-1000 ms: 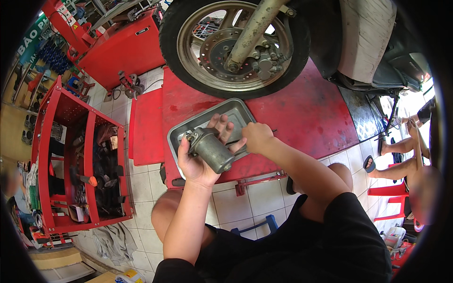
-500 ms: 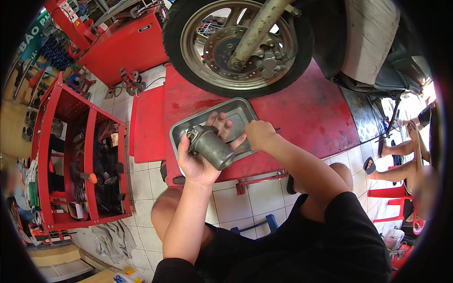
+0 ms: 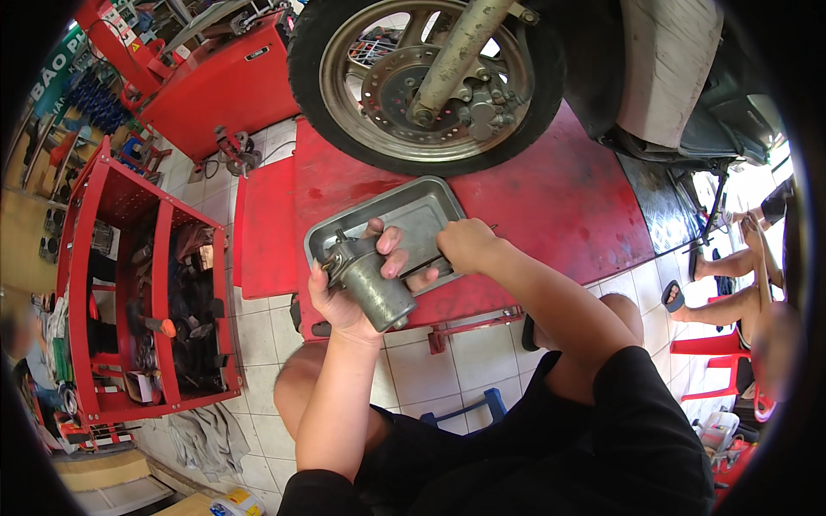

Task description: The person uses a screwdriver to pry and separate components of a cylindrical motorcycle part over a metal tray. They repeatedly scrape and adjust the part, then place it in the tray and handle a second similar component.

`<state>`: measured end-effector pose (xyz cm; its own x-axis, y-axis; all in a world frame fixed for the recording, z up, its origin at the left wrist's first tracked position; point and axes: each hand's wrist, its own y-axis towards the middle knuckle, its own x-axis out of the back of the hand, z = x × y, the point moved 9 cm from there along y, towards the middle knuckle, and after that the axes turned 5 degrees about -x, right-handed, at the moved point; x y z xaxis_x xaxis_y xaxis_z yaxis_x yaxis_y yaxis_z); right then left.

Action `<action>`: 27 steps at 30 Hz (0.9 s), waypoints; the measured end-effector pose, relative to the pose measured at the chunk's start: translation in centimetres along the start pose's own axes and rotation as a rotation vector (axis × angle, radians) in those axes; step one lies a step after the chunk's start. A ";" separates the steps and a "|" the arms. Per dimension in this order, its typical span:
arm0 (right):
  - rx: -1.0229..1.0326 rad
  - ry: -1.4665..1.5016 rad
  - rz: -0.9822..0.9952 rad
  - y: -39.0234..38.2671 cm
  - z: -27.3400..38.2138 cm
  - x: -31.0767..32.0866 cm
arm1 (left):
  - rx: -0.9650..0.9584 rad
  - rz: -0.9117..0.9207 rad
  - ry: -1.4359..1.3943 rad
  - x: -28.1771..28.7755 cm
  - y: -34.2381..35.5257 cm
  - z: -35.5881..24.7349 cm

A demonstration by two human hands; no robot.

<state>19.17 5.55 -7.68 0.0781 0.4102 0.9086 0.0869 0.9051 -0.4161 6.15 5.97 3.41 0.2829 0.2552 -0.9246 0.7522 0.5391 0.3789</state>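
My left hand (image 3: 346,311) is wrapped around a grey metal starter motor (image 3: 377,288), a worn cylinder with a fitting at its upper left end. Its thumb lies by that fitting and its fingers curl over the far side. My right hand (image 3: 469,246) is closed in a fist just to the right. From the fist a thin dark rod-like tool (image 3: 428,264) reaches toward the left fingers; whether its tip touches the motor is hidden. Beneath both hands a grey metal tray (image 3: 447,191) sits on the red lift platform (image 3: 551,202).
A motorbike's front wheel (image 3: 516,142) stands on the platform just beyond the tray. At left is a red tool cart (image 3: 161,297) with tools inside. A blue stool (image 3: 495,404) shows below me. At the far right another person's legs (image 3: 718,279) appear beside red plastic chairs (image 3: 710,346).
The motor has shifted slightly down and left in my left hand, whose fingers now curl closer around it. More of the thin tool shows between my hands. The view has moved a little.
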 end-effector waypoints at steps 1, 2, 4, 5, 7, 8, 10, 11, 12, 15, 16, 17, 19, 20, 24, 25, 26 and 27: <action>-0.003 -0.002 0.004 0.0 0.0 0.1 | 0.006 0.027 -0.017 -0.2 -0.1 0.1; -0.005 -0.003 0.007 0.0 0.1 0.2 | 0.010 0.037 -0.007 -0.2 -0.2 0.1; -0.020 -0.001 0.017 -0.1 0.1 0.4 | 0.022 0.045 -0.017 -0.5 -0.3 0.4; -0.032 0.002 0.023 -0.2 0.0 0.5 | 0.028 0.048 -0.022 -0.7 -0.3 0.5; -0.054 0.006 0.023 -0.2 -0.1 0.6 | 0.047 0.059 -0.016 -0.8 -0.3 0.7; -0.063 0.006 0.016 -0.2 -0.3 0.6 | 0.057 0.064 -0.014 -0.9 -0.3 0.7; -0.078 0.007 0.001 0.0 -0.4 0.4 | 0.068 0.077 -0.009 -1.0 -0.4 0.8; -0.085 0.009 -0.008 0.2 -0.4 0.3 | 0.074 0.084 -0.007 -1.0 -0.4 0.8; -0.091 0.010 -0.017 0.3 -0.4 0.2 | 0.074 0.089 -0.011 -1.1 -0.4 0.9; -0.097 -0.006 -0.028 -0.1 0.1 1.2 | 0.072 0.095 -0.005 -1.2 -0.6 0.7; -0.107 0.008 -0.037 -0.2 0.0 1.4 | 0.073 0.095 0.002 -1.1 -0.6 0.7; -0.117 0.021 -0.046 -0.2 -0.1 1.6 | 0.075 0.095 0.010 -1.1 -0.6 0.6; -0.139 0.082 -0.067 -0.3 -0.6 2.1 | 0.077 0.047 0.069 -0.9 -0.5 0.6; -0.150 0.129 -0.080 -0.4 -0.9 2.6 | 0.078 0.024 0.098 -0.8 -0.5 0.6; -0.140 0.291 -0.115 -0.7 -1.6 4.3 | 0.034 -0.043 0.166 -0.1 -0.2 0.1; -0.128 0.334 -0.151 -0.6 -2.1 4.4 | 0.019 -0.063 0.170 0.0 -0.1 0.0; -0.116 0.377 -0.188 -0.4 -2.6 4.3 | 0.004 -0.083 0.173 0.1 0.0 0.0; -0.104 0.421 -0.225 -0.4 -3.2 4.4 | -0.029 -0.122 0.193 0.5 0.1 -0.2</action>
<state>22.70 6.65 -3.61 0.4386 0.1060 0.8924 0.2449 0.9414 -0.2322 6.29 6.32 3.01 0.0697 0.3337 -0.9401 0.7559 0.5973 0.2680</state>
